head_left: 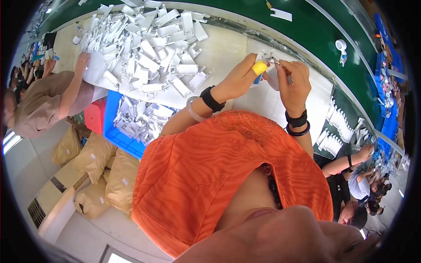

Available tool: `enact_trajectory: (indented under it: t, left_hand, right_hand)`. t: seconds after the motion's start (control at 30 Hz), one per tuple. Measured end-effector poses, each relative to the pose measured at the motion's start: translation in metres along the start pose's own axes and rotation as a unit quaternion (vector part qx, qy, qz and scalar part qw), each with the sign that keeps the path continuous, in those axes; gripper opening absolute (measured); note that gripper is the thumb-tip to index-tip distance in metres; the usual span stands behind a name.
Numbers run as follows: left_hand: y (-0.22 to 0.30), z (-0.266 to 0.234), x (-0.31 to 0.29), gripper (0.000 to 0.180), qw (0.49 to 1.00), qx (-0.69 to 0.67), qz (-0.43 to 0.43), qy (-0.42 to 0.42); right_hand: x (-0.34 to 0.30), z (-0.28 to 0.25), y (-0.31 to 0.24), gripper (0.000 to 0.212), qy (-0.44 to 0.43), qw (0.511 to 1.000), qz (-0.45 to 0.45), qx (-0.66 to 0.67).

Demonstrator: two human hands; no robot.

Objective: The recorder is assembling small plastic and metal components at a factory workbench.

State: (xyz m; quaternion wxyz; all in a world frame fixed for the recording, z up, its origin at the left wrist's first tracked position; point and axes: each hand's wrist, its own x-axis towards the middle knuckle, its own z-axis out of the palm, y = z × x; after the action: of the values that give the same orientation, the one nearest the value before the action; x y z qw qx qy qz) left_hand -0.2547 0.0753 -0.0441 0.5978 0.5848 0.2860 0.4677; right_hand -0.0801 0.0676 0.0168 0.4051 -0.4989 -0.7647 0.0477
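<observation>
Over the pale worktable my left hand (242,79) is closed around a white plastic part (265,55); something yellow (259,67) wraps its thumb or finger. Close beside it, my right hand (294,79) pinches a small thin metal piece (274,61) against that part. What exactly the metal piece is, I cannot make out. A rounded whitish thing (272,78) shows between the two hands, partly hidden by the fingers. To the left of my hands lies a large heap of white plastic housings (149,61).
A blue crate (115,127) full of white parts stands at the table's near left, beside a red stool (95,116). Brown sacks (123,179) lie behind. A green conveyor belt (245,22) runs along the far side. Rows of white parts (338,120) sit at right. Co-workers sit on both sides.
</observation>
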Motion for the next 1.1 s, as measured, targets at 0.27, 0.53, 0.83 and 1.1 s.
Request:
enact_trajectory:
  t: [0.27,0.53,0.83,1.1]
  left_hand:
    - [0.033,-0.001,0.007,0.041,0.963,-0.207,-0.167,0.033]
    - [0.019,-0.002,0.005,0.042,0.926,-0.322,-0.197,0.026]
    - [0.020,0.005,0.006,0.044,0.982,-0.147,-0.112,0.036]
    - [0.024,0.008,0.011,0.032,0.983,-0.145,-0.098,0.059]
  right_hand:
    - [0.001,0.009,0.003,0.020,0.018,0.998,-0.042,0.040]
    - [-0.004,0.009,0.011,0.021,0.004,0.995,-0.076,0.069]
    - [-0.008,0.016,0.013,0.023,0.007,0.997,-0.045,0.065]
    - [-0.007,0.019,0.017,0.027,-0.002,0.998,-0.038,0.056]
